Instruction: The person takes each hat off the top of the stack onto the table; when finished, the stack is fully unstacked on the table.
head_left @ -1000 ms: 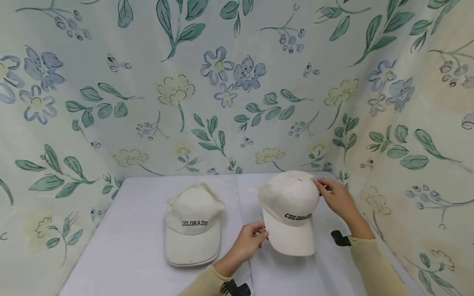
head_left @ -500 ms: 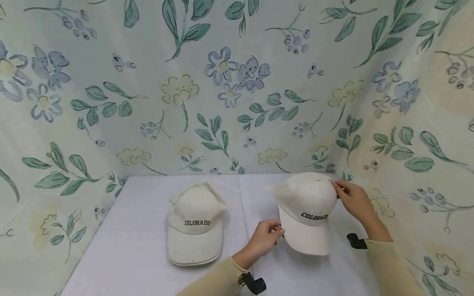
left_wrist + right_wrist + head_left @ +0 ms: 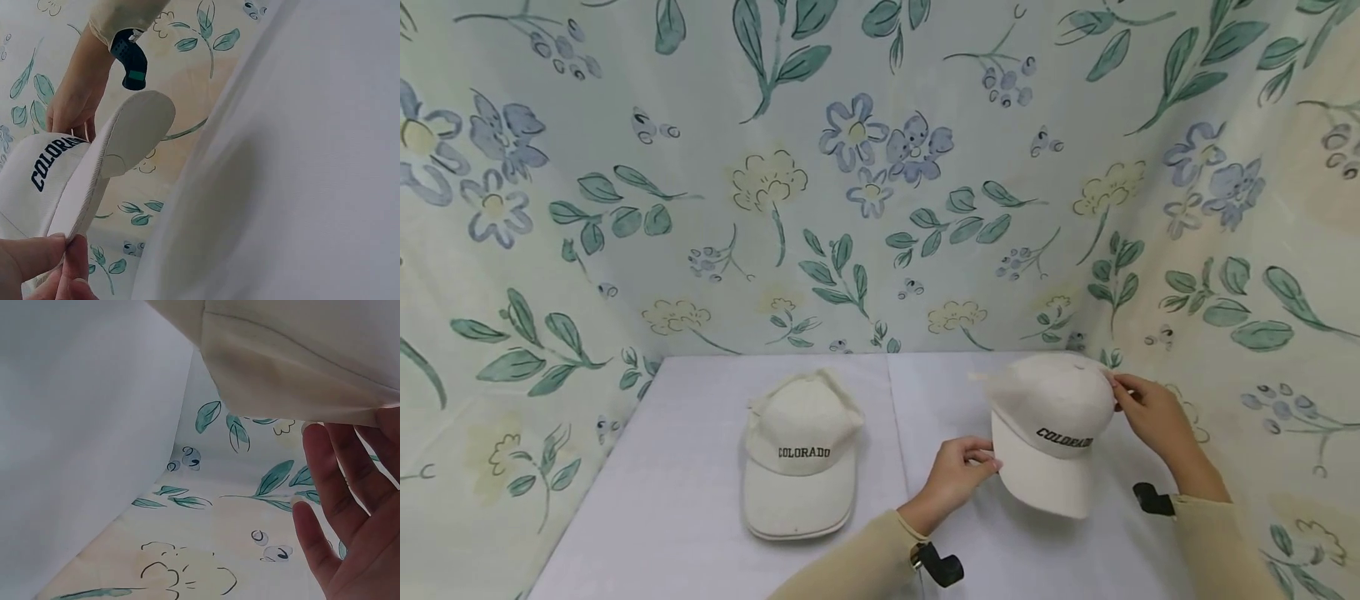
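Observation:
A white baseball cap (image 3: 1051, 408) lettered COLORADO is held above the right side of the table, its brim toward the viewer and tilted down. My left hand (image 3: 953, 479) pinches the brim's left edge between thumb and fingers; the left wrist view shows this pinch on the brim (image 3: 140, 128) closely. At the cap's right rear, my right hand (image 3: 1157, 421) pinches the crown's edge. In the right wrist view, some fingers (image 3: 325, 469) of that hand stand off the fabric. A second cream COLORADO cap (image 3: 801, 454) lies on the table, left of the hands, brim forward.
A white cloth (image 3: 647, 492) with a seam down its middle covers the table. Floral-patterned curtains (image 3: 850, 250) rise behind it and at both sides; the right one is close to my right arm. The held cap casts a shadow on the cloth.
Both hands have carried the held cap to the right, away from the other cap. Their grips look the same. The cap on the left stays on the table while the view shifts slightly.

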Motion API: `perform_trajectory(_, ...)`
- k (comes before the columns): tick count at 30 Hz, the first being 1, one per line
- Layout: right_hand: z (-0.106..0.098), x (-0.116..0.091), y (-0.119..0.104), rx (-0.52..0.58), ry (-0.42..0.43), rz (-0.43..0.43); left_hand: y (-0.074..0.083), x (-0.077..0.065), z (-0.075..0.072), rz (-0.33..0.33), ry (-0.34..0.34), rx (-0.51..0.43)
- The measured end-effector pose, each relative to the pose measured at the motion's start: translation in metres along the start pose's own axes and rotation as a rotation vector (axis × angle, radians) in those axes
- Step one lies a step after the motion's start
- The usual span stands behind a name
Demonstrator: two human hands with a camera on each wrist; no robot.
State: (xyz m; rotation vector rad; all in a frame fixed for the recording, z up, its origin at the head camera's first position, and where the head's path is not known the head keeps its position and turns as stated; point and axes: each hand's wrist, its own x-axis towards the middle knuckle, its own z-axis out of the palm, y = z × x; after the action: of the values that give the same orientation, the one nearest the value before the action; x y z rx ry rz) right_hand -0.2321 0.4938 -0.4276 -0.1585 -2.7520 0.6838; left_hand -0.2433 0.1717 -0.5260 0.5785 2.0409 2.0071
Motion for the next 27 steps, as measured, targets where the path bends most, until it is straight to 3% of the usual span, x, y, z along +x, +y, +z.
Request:
perform_trajectory(12,-0.001,0.004,0.021,-0.041,0.000,0.015,-0.006,0.004,0.006,-0.029,-0.003,0.026)
perform_trajectory(19,-0.004,0.012,0.032,-0.055,-0.036,0.033,0.000,0.008,0.019,-0.072,-0.047,0.032)
perform_trajectory(27,-0.013,0.015,0.051,-0.093,-0.047,0.066,0.007,0.011,0.040,-0.141,-0.108,-0.065)
